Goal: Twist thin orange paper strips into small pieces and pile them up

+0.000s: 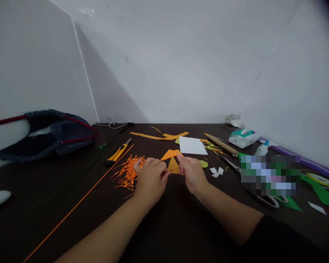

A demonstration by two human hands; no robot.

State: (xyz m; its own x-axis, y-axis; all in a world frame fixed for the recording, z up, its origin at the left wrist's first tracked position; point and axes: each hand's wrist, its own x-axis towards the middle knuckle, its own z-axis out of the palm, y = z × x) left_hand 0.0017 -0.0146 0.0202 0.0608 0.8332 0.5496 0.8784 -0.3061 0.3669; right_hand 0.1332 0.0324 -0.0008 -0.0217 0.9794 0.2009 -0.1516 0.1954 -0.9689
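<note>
My left hand [152, 178] is closed at the middle of the dark table, its fingertips at the left edge of a small folded orange-yellow paper [174, 166]. On the paper's right side, my right hand [191, 171] pinches its edge, thumb pointing up and forward. Just beyond the folded paper lies a brighter orange piece [170, 153]. A pile of thin orange stamen-like strands [129, 171] sits beside my left hand. Behind my right hand is a white square sheet [192, 145], with a yellow-green petal-shaped piece [203, 164] nearer to the hand.
At left are a yellow cutter [117, 152], a long orange stick [79, 202], dark wires [79, 175] and a dark blue bag [57, 133]. Scissors [231, 163], white scraps [216, 172], a tissue pack [243, 138] and a purple roll [298, 155] lie at right.
</note>
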